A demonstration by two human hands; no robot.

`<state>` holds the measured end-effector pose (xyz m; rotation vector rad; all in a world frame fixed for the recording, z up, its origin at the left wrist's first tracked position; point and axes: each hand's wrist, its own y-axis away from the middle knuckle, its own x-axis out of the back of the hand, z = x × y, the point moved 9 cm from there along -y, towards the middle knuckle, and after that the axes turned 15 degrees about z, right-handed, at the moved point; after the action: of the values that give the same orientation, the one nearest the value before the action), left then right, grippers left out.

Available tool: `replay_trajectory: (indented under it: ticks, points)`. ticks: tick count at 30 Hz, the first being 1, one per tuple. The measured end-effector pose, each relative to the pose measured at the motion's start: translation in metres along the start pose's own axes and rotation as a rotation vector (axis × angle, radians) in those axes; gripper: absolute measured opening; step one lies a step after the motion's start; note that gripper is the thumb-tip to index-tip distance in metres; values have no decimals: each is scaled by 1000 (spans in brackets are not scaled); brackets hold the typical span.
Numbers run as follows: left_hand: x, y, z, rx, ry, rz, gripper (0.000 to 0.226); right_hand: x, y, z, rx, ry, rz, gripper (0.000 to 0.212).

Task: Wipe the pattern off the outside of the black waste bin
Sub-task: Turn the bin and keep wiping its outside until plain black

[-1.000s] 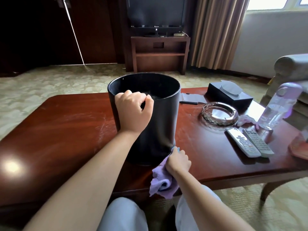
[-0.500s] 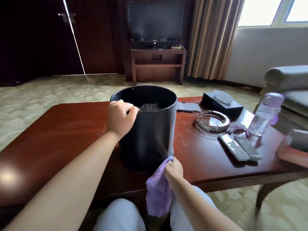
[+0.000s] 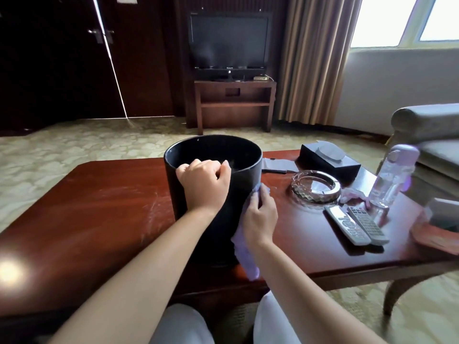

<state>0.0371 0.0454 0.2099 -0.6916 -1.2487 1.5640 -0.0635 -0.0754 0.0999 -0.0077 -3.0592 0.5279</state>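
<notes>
The black waste bin (image 3: 246, 175) stands upright in the middle of the reddish wooden table (image 3: 99, 214). My left hand (image 3: 203, 184) grips the near rim of the bin, fingers curled over the edge. My right hand (image 3: 259, 219) presses a purple cloth (image 3: 244, 254) flat against the bin's right outer side, about halfway up. The cloth hangs down below the hand to the table's front edge. I can make out no pattern on the dark wall of the bin.
Right of the bin lie a glass ashtray (image 3: 315, 186), two remote controls (image 3: 355, 224), a pink wrapper (image 3: 352, 194), a clear bottle with purple cap (image 3: 392, 180) and a black tissue box (image 3: 327, 160). An armchair (image 3: 427, 135) stands far right.
My right hand has risen with the cloth from the bin's base to the middle of its right side. The left hand stays on the rim. The camera has tilted upward.
</notes>
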Motion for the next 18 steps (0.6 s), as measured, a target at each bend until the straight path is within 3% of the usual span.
replay_trajectory:
  ticks: [3, 6, 9, 12, 14, 16, 18]
  points:
    - [0, -2, 0, 9, 13, -17, 40, -11, 7, 51, -160, 102, -42, 22]
    - [1, -4, -13, 25, 42, -48, 41, -13, 41, 127, -398, 349, -263, 22]
    - [6, -6, -22, 26, 86, -74, 39, -11, 49, 134, -476, 423, -358, 21]
    - [7, -6, -22, 48, 95, -85, 37, -9, 21, 66, -270, 302, -189, 19]
    - [7, -5, -23, 64, 97, -94, 36, -4, 13, 5, -77, 64, -85, 20]
    - [7, -6, -23, 64, 115, -100, 36, -1, 16, -39, 48, -105, -59, 35]
    - [10, -6, -23, 54, 138, -109, 36, 3, 20, -51, 141, -94, 25, 41]
